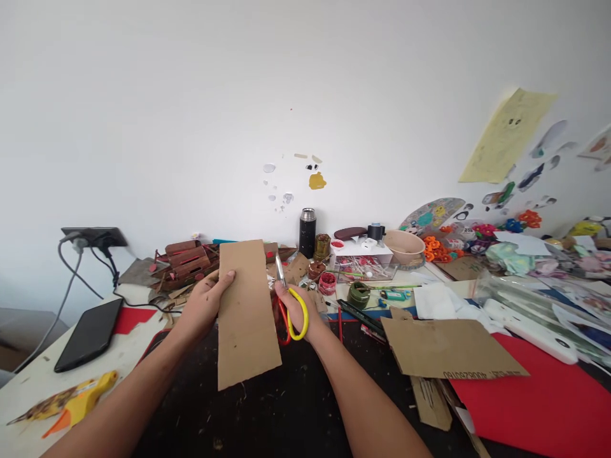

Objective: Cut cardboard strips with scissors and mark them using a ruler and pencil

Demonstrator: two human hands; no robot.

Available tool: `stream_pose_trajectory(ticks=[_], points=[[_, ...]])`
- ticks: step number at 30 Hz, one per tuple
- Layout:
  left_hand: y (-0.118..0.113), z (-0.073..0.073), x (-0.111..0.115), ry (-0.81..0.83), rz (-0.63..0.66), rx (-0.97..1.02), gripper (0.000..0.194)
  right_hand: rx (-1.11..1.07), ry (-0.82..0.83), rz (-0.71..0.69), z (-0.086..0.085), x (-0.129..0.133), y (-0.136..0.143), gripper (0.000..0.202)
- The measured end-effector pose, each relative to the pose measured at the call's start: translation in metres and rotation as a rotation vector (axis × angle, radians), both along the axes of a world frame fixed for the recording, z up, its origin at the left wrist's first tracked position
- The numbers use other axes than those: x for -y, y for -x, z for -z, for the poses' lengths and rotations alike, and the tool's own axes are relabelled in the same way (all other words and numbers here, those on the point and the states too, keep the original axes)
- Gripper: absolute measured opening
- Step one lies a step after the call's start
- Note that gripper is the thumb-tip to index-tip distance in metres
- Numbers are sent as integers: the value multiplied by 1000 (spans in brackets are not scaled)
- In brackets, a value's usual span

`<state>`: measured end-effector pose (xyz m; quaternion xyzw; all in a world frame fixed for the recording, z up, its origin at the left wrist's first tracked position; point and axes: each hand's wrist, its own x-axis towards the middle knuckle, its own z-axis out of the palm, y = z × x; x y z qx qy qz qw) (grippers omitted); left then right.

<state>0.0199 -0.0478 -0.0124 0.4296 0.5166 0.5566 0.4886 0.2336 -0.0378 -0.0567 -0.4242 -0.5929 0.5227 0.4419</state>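
Observation:
My left hand (206, 300) grips the left edge of an upright strip of brown cardboard (247, 324), thumb on its front face and the other fingers behind it. Just right of the strip, my right hand (296, 312) is closed around scissors (298, 326) with one yellow and one red handle. The scissor blades point up and slightly left, beside the strip's right edge, and look closed together. Both hands are above a black mat (286, 407).
Left are a yellow glue gun (93, 394) and a black tablet (90, 334). Paint jars (327, 283), a black flask (308, 234) and a beige bowl (405, 245) stand behind. More cardboard (443, 346) and red paper (539, 401) lie right.

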Motion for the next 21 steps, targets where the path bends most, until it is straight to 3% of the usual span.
stream_pose_trajectory(ticks=[3, 6, 13, 21], points=[[-2, -4, 0, 3, -12, -21, 50, 46, -115, -35, -1, 0, -1, 66], [-5, -8, 1, 0, -20, -68, 47, 62, -126, -83, 0, 1, -1, 69], [-2, -4, -1, -30, 19, -145, 59, 111, -178, -77, 6, -2, 0, 68], [-4, -5, -1, -5, 21, -140, 60, 145, -173, -82, 9, -2, 2, 63]])
